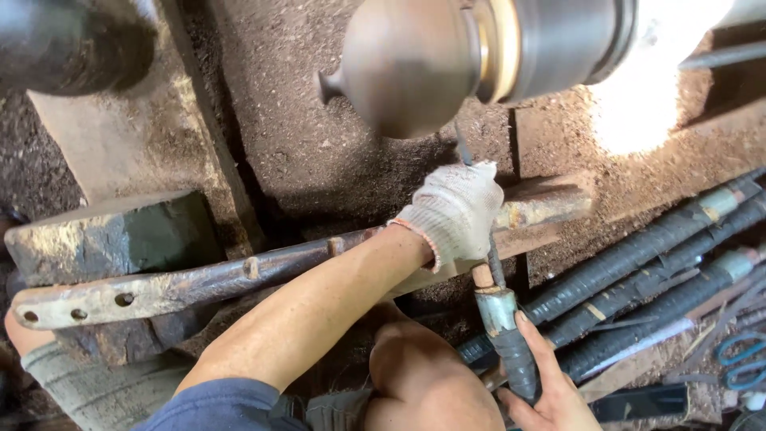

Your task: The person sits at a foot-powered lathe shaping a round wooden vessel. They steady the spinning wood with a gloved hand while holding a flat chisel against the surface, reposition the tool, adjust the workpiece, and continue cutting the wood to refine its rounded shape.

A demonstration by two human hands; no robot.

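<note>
A rounded brown wooden piece (pixel 407 64), blurred as if spinning, is mounted on a metal chuck (pixel 550 40) at the top. My left hand (pixel 456 209), in a white knit glove, rests on a long rusty metal bar (pixel 199 281) and grips the thin steel shaft (pixel 463 149) of a turning chisel; its tip reaches up under the wooden piece. My bare right hand (pixel 550 391) holds the chisel's black-wrapped handle (pixel 511 343) at the bottom, fingers curled around it. My bent knee (pixel 423 383) sits just below my left forearm.
Several more long black-wrapped tools (pixel 638 255) lie side by side at the right. Blue-handled scissors (pixel 742 359) lie at the far right edge. A heavy worn block (pixel 120 231) stands at the left behind the bar. Sawdust covers the ground (pixel 319 144).
</note>
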